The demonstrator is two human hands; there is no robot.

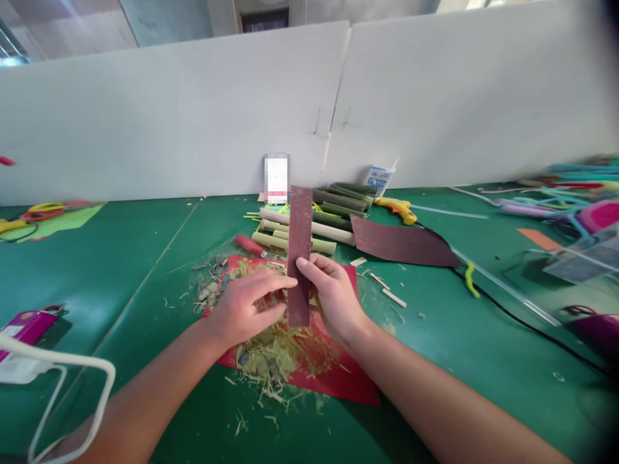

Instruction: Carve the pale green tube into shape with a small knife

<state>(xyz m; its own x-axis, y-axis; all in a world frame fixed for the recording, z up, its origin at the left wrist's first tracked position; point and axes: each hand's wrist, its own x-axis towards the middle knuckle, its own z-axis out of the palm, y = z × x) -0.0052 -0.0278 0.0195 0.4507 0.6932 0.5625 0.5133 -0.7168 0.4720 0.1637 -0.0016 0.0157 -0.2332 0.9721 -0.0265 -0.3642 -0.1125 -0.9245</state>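
A narrow strip of dark brown-red sandpaper [300, 225] stands upright between my two hands. My right hand [336, 293] pinches it, the thumb lying across the front near the right edge and the other fingers behind. From the left, my left hand [251, 303] meets the strip with its index fingertip over the front edge and its thumb lower at the same edge; its other fingers are partly hidden. Below the hands lies a red sheet [348, 380] strewn with plant shavings [271, 351]. A red-handled tool [249, 245] rests just beyond; its working end is partly hidden.
Behind the strip lie cut bamboo-like stems [333, 231], a larger sandpaper sheet [406, 243] and a yellow glue gun [397, 209] with a black cord. A white frame [109, 380] stands close by my left forearm. White panels [169, 122] border the green table [159, 348].
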